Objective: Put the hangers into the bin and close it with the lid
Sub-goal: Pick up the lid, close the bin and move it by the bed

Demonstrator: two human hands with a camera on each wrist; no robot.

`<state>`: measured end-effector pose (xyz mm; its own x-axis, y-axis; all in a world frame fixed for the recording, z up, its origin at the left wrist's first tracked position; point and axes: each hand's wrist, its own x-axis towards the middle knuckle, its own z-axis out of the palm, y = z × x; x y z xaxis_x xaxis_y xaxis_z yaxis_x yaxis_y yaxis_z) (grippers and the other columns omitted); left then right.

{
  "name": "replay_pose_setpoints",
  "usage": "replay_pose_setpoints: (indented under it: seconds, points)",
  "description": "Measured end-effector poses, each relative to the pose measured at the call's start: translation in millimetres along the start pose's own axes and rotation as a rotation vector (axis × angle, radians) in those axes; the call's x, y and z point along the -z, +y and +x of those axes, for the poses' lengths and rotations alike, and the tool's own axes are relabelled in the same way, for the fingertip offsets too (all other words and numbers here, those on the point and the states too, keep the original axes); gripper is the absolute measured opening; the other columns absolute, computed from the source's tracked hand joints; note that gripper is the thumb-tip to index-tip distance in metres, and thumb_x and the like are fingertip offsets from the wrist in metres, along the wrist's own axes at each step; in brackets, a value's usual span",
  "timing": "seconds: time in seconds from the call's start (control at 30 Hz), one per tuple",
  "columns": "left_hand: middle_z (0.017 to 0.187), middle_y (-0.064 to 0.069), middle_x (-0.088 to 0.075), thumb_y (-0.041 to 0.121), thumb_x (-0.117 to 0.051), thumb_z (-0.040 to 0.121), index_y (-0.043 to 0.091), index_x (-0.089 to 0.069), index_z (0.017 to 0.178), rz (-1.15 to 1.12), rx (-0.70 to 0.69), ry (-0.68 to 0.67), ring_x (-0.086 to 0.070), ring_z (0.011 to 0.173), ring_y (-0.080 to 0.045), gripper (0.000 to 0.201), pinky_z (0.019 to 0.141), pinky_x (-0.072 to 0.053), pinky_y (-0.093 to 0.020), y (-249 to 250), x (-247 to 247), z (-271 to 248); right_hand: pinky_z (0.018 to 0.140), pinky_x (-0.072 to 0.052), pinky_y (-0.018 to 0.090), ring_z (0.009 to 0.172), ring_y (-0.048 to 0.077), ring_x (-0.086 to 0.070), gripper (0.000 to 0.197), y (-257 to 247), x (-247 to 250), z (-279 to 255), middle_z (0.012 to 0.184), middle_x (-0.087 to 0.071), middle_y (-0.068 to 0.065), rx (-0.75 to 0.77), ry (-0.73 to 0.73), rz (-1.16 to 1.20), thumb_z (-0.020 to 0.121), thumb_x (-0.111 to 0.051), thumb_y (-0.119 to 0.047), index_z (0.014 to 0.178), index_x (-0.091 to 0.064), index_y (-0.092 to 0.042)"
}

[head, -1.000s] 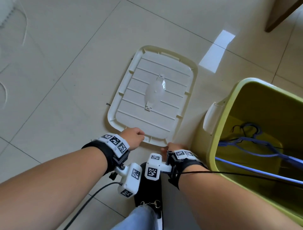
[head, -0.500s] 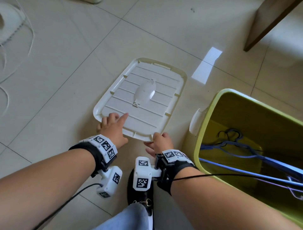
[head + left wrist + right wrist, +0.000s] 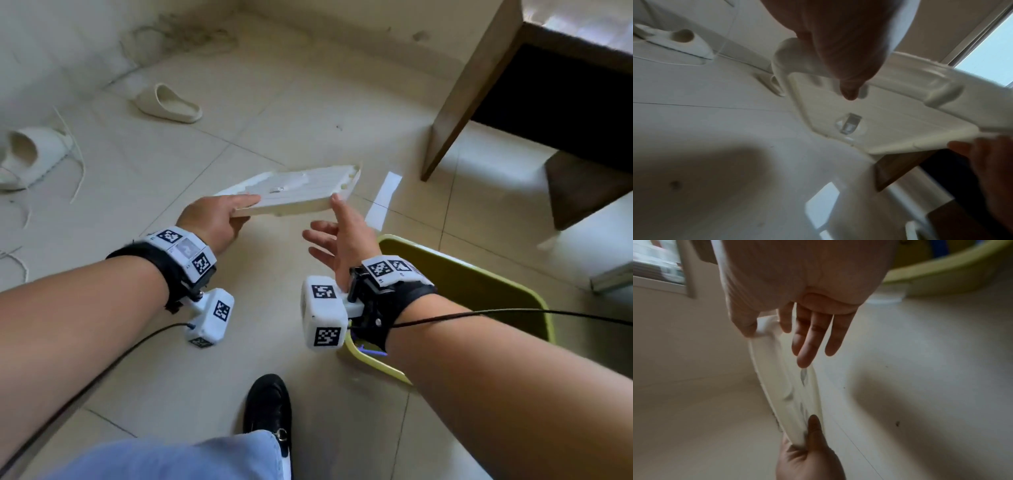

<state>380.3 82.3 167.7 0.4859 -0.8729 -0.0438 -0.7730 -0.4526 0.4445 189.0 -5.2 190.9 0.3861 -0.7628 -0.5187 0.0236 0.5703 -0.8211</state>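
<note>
The white ribbed lid (image 3: pixel 301 190) is off the floor and tilted, at mid-height in the head view. My left hand (image 3: pixel 219 219) grips its near left edge, thumb on top and fingers beneath (image 3: pixel 812 449). My right hand (image 3: pixel 337 236) pinches the lid's right corner (image 3: pixel 764 326) between thumb and index finger, the other fingers straight and spread. The yellow-green bin (image 3: pixel 479 284) stands open on the floor under my right forearm. A bit of a blue hanger (image 3: pixel 373 351) shows inside it; the rest is hidden by my arm.
Two pale slippers (image 3: pixel 168 104) (image 3: pixel 30 154) and loose white cords (image 3: pixel 78 161) lie on the tiled floor at the far left. A wooden furniture panel (image 3: pixel 472 85) stands at the far right. My black shoe (image 3: pixel 269 407) is near the bin.
The lid lay flat on the floor with both hands at its near edge; now it is raised and tilted in both hands. The head view has swung upward.
</note>
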Motion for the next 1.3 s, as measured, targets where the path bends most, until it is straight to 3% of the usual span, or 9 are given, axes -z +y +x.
replay_pose_setpoints:
  seconds: [0.13, 0.4, 0.73, 0.8, 0.87, 0.97, 1.03, 1.2, 1.3]
  points:
    - [0.107, -0.011, -0.071, 0.029, -0.053, 0.094, 0.027, -0.060, 0.127, -0.141, -0.002, 0.096, -0.063, 0.099, -0.033, 0.033, 0.078, -0.042, -0.029, 69.2, 38.1, -8.8, 0.091, -0.051, 0.041, 0.088, 0.021, -0.069, 0.058, -47.9, 29.1, -32.5, 0.091, -0.065, 0.001, 0.137, 0.049, -0.124, 0.090, -0.046, -0.055, 0.141, -0.037, -0.027]
    - [0.085, 0.000, -0.057, 0.035, -0.063, 0.090, 0.014, -0.057, 0.105, -0.728, 0.219, 0.223, -0.056, 0.088, -0.026, 0.027, 0.078, -0.042, -0.032, 153.7, 78.8, -40.5, 0.095, -0.048, 0.048, 0.103, 0.023, -0.063, 0.045, -94.0, 123.8, -101.6, 0.109, -0.062, 0.004, 0.187, 0.257, -0.193, 0.090, -0.045, -0.056, 0.127, -0.048, -0.029]
    - [0.093, -0.001, -0.057, 0.037, -0.062, 0.091, 0.013, -0.053, 0.121, -1.042, 0.293, 0.108, -0.055, 0.082, -0.018, 0.039, 0.057, -0.034, -0.016, 221.1, 82.4, -114.9, 0.073, -0.052, 0.044, 0.103, 0.025, -0.062, 0.056, -113.1, 177.6, -178.8, 0.107, -0.057, 0.008, 0.098, 0.416, -0.129, 0.087, -0.056, -0.051, 0.130, -0.045, -0.018]
    - [0.104, 0.003, -0.062, 0.044, -0.068, 0.083, 0.018, -0.054, 0.112, -1.065, 0.335, 0.066, -0.058, 0.094, -0.015, 0.041, 0.066, -0.044, -0.015, 226.3, 78.4, -126.4, 0.074, -0.053, 0.042, 0.106, 0.028, -0.062, 0.057, -103.1, 178.5, -191.3, 0.113, -0.059, 0.012, 0.048, 0.377, -0.095, 0.086, -0.062, -0.044, 0.129, -0.047, -0.010]
    - [0.111, -0.005, -0.071, 0.062, -0.074, 0.060, 0.013, -0.061, 0.108, -1.099, 0.363, 0.015, -0.067, 0.099, -0.029, 0.070, 0.091, -0.053, -0.037, 227.3, 71.0, -132.8, 0.064, -0.052, 0.040, 0.110, 0.030, -0.062, 0.050, -90.6, 175.0, -202.8, 0.121, -0.058, 0.017, 0.004, 0.325, -0.026, 0.085, -0.066, -0.037, 0.123, -0.050, -0.009]
    - [0.109, -0.011, -0.073, 0.082, -0.073, 0.027, 0.015, -0.064, 0.109, -1.065, 0.378, -0.077, -0.069, 0.098, -0.038, 0.106, 0.092, -0.052, -0.055, 203.5, 35.9, -108.4, 0.062, -0.054, 0.039, 0.102, 0.030, -0.064, 0.032, -73.3, 173.8, -213.4, 0.113, -0.063, 0.017, -0.036, 0.205, 0.154, 0.084, -0.068, -0.031, 0.101, -0.055, -0.007]
    - [0.113, -0.012, -0.072, 0.082, -0.076, 0.016, 0.013, -0.065, 0.109, -1.086, 0.391, -0.118, -0.069, 0.100, -0.039, 0.116, 0.091, -0.052, -0.055, 205.0, 38.1, -113.3, 0.072, -0.057, 0.041, 0.098, 0.030, -0.064, 0.042, -62.9, 177.1, -214.6, 0.112, -0.065, 0.018, -0.028, 0.147, 0.292, 0.082, -0.070, -0.032, 0.111, -0.059, -0.003]
    - [0.097, -0.012, -0.072, 0.056, -0.077, 0.067, 0.007, -0.068, 0.090, -1.127, 0.392, -0.245, -0.068, 0.086, -0.031, 0.055, 0.084, -0.054, -0.042, 250.2, 83.0, -174.7, 0.073, -0.058, 0.046, 0.096, 0.030, -0.065, 0.027, -53.6, 197.5, -226.3, 0.114, -0.066, 0.015, 0.048, 0.047, 0.645, 0.085, -0.066, -0.021, 0.106, -0.058, -0.006]
    - [0.106, -0.014, -0.074, 0.059, -0.084, 0.048, 0.005, -0.070, 0.103, -1.173, 0.355, -0.307, -0.070, 0.092, -0.033, 0.078, 0.092, -0.053, -0.045, 258.4, 81.0, -180.2, 0.089, -0.054, 0.043, 0.092, 0.030, -0.065, 0.018, -53.6, 203.5, -237.5, 0.095, -0.065, 0.013, 0.091, 0.029, 0.680, 0.081, -0.070, -0.017, 0.088, -0.058, -0.006]
